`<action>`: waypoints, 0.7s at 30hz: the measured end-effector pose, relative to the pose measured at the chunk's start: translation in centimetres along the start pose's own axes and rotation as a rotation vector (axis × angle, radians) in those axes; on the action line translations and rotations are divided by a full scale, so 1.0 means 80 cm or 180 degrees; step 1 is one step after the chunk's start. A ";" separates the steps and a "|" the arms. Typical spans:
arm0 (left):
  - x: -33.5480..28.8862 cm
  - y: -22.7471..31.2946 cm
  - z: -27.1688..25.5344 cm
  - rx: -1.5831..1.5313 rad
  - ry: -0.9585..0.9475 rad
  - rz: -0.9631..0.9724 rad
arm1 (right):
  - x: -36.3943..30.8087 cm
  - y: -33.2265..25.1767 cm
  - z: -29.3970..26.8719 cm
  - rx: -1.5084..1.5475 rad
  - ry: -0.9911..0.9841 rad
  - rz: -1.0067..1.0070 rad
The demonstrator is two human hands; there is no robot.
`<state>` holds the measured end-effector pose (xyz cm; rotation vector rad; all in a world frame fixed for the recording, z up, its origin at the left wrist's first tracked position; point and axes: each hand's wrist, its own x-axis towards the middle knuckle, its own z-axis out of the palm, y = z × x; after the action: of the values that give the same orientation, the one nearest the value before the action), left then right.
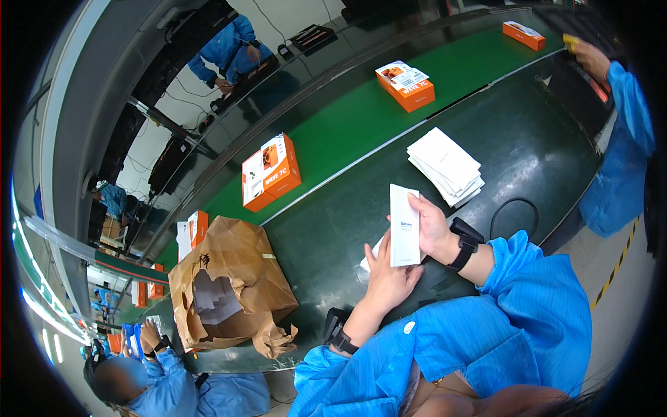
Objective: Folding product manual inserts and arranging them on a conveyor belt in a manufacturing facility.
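My right hand point(434, 228) is closed on a narrow white leaflet point(404, 226), its thumb over the upper right edge. Partly behind that leaflet, my left hand point(390, 278) curls at its lower end, with thumb and fingers on either side. More white paper point(375, 254) shows under the left fingers; how many pieces there are is hidden. Just beyond the right hand, a loose stack of white leaflets point(446, 167) lies on the dark green table point(333, 229). A black band sits on each of my wrists.
A torn brown paper bag point(233, 278) holding white paper stands at left. Along the green belt point(333, 142) sit orange-and-white boxes point(272, 174), another box point(406, 87) and a farther one point(524, 36). A black cable point(515, 201) loops at right. Co-workers in blue sit around.
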<state>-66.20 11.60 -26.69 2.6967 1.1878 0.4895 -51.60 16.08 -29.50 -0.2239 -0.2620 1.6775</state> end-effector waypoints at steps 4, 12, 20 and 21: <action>0.003 -0.049 0.015 -0.1654 -0.0614 -0.0277 | 0.011 0.010 0.000 -0.0234 0.0580 -0.0208; 0.006 -0.042 0.017 -0.0255 -0.0411 -0.0524 | -0.004 0.012 0.009 -0.0447 0.0660 -0.0662; 0.005 -0.090 -0.004 -0.2276 0.0522 -0.2125 | 0.007 0.009 -0.002 -0.0883 0.0391 -0.0722; 0.004 -0.099 -0.002 -0.3182 0.0827 -0.1925 | 0.011 0.007 -0.003 -0.1054 0.0402 -0.0799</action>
<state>-71.56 17.17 -28.61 1.3983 1.2567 0.9971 -52.19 16.87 -29.88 -0.5211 -0.4541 1.3597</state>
